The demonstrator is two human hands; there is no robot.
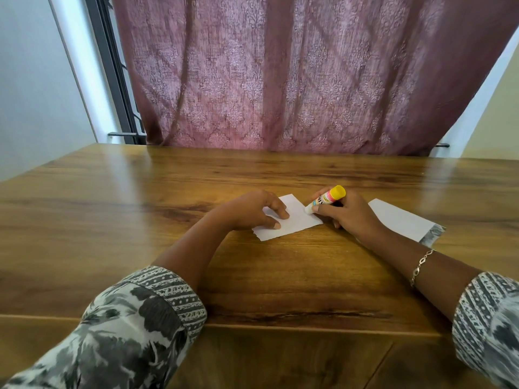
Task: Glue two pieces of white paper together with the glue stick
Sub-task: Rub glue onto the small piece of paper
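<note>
left hand [252, 210] presses paper [297, 220] flat | right hand [345, 213] grips glue stick [325, 199], tip at paper's right edge | light, floppy, probably skids: pin beside tip

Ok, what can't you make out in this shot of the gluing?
All in the head view:
1. Any glue already on the first paper: white on white, too faint to see.
2. The glue stick label: too small, and partly covered by the right hand.
3. The second paper: one end is hidden behind the right hand.
4. The first paper: part of it lies under the left hand.
</note>
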